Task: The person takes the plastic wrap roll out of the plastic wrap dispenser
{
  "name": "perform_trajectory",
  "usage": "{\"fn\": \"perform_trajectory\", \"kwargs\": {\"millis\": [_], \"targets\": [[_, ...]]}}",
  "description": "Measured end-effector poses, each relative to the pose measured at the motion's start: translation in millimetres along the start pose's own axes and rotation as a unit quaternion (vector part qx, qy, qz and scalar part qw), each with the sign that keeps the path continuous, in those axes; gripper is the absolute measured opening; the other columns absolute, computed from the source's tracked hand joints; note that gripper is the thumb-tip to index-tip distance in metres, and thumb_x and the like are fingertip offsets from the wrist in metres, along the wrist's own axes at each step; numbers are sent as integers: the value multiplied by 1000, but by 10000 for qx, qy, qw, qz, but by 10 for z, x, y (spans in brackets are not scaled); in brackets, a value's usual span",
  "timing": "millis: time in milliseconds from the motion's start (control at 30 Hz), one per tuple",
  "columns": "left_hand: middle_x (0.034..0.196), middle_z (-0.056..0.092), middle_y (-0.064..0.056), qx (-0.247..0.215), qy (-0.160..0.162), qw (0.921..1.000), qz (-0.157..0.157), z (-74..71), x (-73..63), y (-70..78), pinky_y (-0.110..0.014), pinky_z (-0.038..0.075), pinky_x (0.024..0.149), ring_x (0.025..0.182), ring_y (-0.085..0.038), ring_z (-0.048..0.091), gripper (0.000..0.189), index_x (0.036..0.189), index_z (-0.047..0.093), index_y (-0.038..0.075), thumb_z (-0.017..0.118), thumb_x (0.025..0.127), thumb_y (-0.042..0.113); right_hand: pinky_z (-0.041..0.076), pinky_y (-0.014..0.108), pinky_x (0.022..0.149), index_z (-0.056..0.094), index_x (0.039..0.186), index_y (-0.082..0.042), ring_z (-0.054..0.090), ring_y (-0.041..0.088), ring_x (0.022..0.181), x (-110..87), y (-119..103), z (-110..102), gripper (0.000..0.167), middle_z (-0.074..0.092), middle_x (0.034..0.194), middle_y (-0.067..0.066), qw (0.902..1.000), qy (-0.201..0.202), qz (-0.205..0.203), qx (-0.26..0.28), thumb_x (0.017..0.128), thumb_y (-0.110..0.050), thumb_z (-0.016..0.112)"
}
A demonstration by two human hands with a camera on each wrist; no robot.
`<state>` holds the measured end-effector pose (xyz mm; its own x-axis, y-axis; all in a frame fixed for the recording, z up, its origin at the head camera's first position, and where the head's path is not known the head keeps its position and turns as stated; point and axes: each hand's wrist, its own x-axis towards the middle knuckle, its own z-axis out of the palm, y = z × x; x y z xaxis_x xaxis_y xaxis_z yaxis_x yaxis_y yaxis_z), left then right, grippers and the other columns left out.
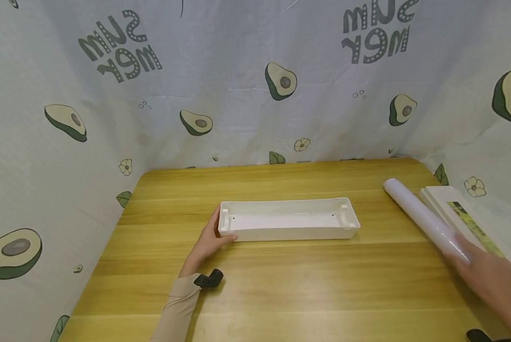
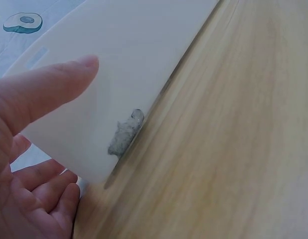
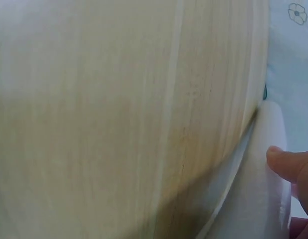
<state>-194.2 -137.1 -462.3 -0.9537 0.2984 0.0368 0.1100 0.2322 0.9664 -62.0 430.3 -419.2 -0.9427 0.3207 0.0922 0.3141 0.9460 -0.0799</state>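
A long, shallow white plastic box (image 1: 289, 232) lies open-topped near the middle of the wooden table. My left hand (image 1: 208, 240) grips its left end, thumb along the front wall and fingers round the end. In the left wrist view a grey, crinkled patch (image 2: 125, 134) shows low on the wall of the box. At the right, my right hand (image 1: 490, 273) holds the near end of a white, glossy roll of plastic film (image 1: 422, 216). The right wrist view shows the thumb (image 3: 286, 162) across the roll, with fingertips on its other side.
Beside the roll, along the table's right edge, lies a long white piece (image 1: 445, 194) with a green printed strip. A printed avocado cloth (image 1: 238, 95) hangs behind and at both sides of the wooden table (image 1: 281, 285).
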Motion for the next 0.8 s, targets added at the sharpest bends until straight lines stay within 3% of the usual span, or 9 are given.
{"fn": "perform_trajectory", "kwargs": {"millis": [267, 800], "targets": [[157, 19, -12, -6, 12, 10000, 56, 5, 33, -46, -48, 19, 117, 144, -30, 21, 102, 152, 6, 13, 75, 78, 7, 35, 45, 44, 40, 134, 5, 51, 49, 61, -8, 32, 24, 72, 52, 92, 44, 9982, 337, -429, 245, 92, -53, 49], [157, 20, -13, -91, 2, 9999, 83, 2, 7, -33, -47, 22, 115, 143, -31, 24, 102, 152, 7, 13, 74, 77, 4, 39, 52, 50, 41, 130, 9, 52, 48, 63, 44, 97, 118, 73, 53, 96, 44, 9975, 314, -558, 310, 90, -52, 53]]}}
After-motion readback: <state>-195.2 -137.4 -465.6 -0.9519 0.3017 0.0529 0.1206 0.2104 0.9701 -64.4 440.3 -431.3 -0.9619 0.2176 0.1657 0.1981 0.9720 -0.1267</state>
